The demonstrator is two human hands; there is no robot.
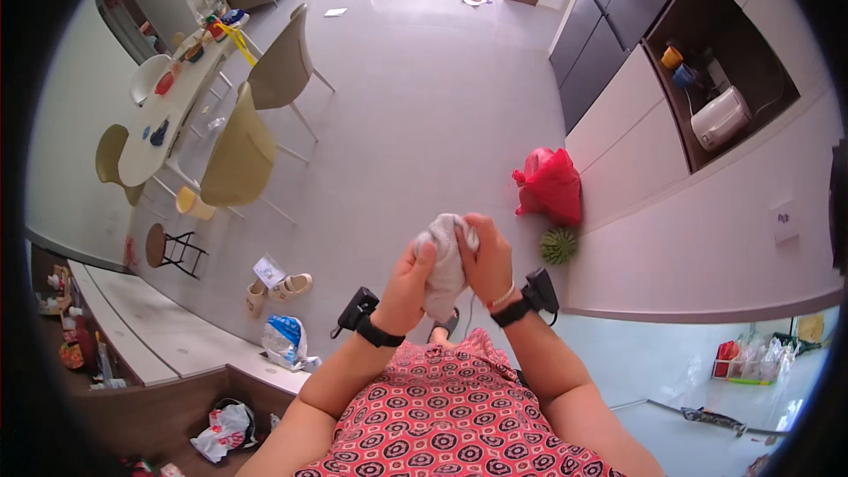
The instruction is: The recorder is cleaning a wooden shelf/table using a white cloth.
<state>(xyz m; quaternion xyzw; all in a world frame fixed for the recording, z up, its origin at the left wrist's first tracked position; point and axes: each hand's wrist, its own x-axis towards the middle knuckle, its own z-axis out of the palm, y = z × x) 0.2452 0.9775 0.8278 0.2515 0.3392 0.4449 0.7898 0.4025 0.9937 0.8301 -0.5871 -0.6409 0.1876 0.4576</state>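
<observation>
A soft, light grey cloth (444, 276) is bunched up in front of my body, sock-like in shape, its lower end hanging between my wrists. My left hand (408, 281) grips its left side with the thumb upward. On the other side my right hand (488, 258) is closed on its upper right part, fingers curled over the fabric. Folds hide some of the fingertips. Each wrist wears a black strap with a small black device, and a beaded bracelet (503, 295) sits on the right wrist.
A red plastic bag (549, 187) and a watermelon (558, 246) stand on the floor by the right cabinets. To the left are chairs (240, 152), a white table (146, 152), a folding stool (157, 245) and slippers (291, 286). A blue-and-white package (284, 340) lies at lower left.
</observation>
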